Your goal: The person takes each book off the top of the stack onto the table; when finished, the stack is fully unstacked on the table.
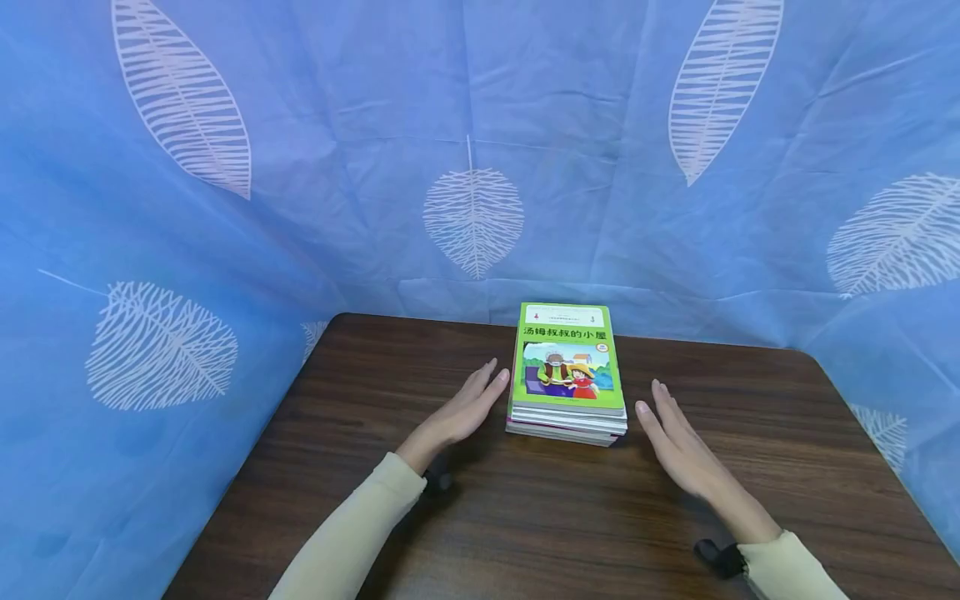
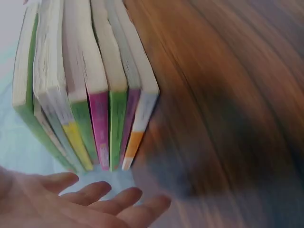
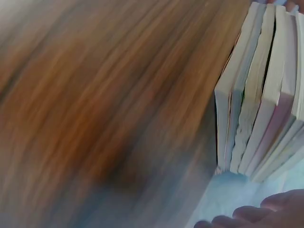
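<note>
A stack of several books lies flat on the brown wooden table, its top one with a green cover, Chinese title and a picture of two figures. To the left of the stack is my left hand, fingers straight and fingertips close to the books' side. My right hand stands off the right side, fingers extended, with a gap to the stack. Neither hand holds anything. In the left wrist view the colourful spines face my left fingers; the right wrist view shows the white page edges.
The dark wooden table has rounded far corners. A blue cloth printed with white leaves hangs behind it and along both sides. Black straps with small devices sit at both wrists, by the pale sleeves.
</note>
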Tool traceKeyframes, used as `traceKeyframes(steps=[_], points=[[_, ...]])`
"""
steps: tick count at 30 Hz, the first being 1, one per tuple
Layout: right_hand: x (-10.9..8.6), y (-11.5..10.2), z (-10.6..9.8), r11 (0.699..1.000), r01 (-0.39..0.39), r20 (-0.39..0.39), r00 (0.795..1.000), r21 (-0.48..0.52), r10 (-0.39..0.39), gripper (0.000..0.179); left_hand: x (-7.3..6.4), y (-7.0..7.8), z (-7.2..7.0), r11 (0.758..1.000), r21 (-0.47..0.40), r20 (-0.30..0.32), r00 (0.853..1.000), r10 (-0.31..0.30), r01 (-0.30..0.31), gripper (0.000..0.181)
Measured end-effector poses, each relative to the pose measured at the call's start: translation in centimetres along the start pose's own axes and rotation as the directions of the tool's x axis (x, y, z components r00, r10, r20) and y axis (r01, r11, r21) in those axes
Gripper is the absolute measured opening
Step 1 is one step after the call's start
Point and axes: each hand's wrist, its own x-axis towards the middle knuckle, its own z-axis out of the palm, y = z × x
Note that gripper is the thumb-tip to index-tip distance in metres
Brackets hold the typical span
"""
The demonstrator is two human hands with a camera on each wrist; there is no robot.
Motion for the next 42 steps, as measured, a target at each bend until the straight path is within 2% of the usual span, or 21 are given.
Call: traceKeyframes(steps=[3,7,10,13,15,19,23,28,33,38,42], points=[[0.8,-0.4,0.5,0.993,-0.032,0.046,0.999,0.115,0.026,0.083,0.6,0.3,0.6,0.991,-0.131,-0.013,1.000,-0.027,0.025,0.101],[1.8,-0.9,1.2,0.964,-0.076,0.102,0.993,0.255,0.052,0.084,1.4,0.6,1.6,0.967,-0.255,-0.043,0.998,-0.039,0.027,0.098],[2.4,-1.2,1.7,0.919,-0.100,0.128,0.990,0.381,0.055,0.083,2.0,0.9,2.5,0.950,-0.312,-0.052,0.998,-0.033,0.015,0.094],[2.9,-1.4,2.2,0.855,-0.123,0.146,0.988,0.504,0.056,0.081,2.5,1.2,3.1,0.936,-0.353,-0.056,0.998,-0.039,0.016,0.090],[3.2,-1.3,2.7,0.814,-0.138,0.152,0.986,0.564,0.063,0.081,2.7,1.5,3.5,0.930,-0.368,-0.067,0.996,-0.053,0.025,0.088],[3.8,-1.3,3.8,0.751,-0.126,0.123,0.991,0.649,0.060,0.077,2.9,1.8,4.0,0.939,-0.340,-0.094,0.992,-0.082,0.046,0.089],[4.2,-1.4,4.6,0.714,-0.098,0.094,0.995,0.694,0.045,0.075,3.2,1.5,4.4,0.951,-0.306,-0.120,0.989,-0.081,0.040,0.087],[4.2,-1.6,4.5,0.716,-0.116,0.109,0.992,0.689,0.056,0.073,3.3,1.7,4.0,0.939,-0.344,-0.155,0.985,-0.074,0.017,0.076],[4.0,-1.5,4.4,0.732,-0.120,0.126,0.991,0.671,0.048,0.074,3.3,1.8,3.4,0.918,-0.395,-0.171,0.978,-0.123,0.046,0.067],[4.1,-1.3,4.4,0.732,-0.113,0.126,0.991,0.672,0.038,0.075,3.2,1.9,2.8,0.877,-0.476,-0.187,0.967,-0.175,0.066,0.062],[4.1,-1.3,4.3,0.730,-0.106,0.126,0.992,0.676,0.027,0.075,3.3,1.8,2.3,0.856,-0.511,-0.192,0.959,-0.207,0.083,0.056]])
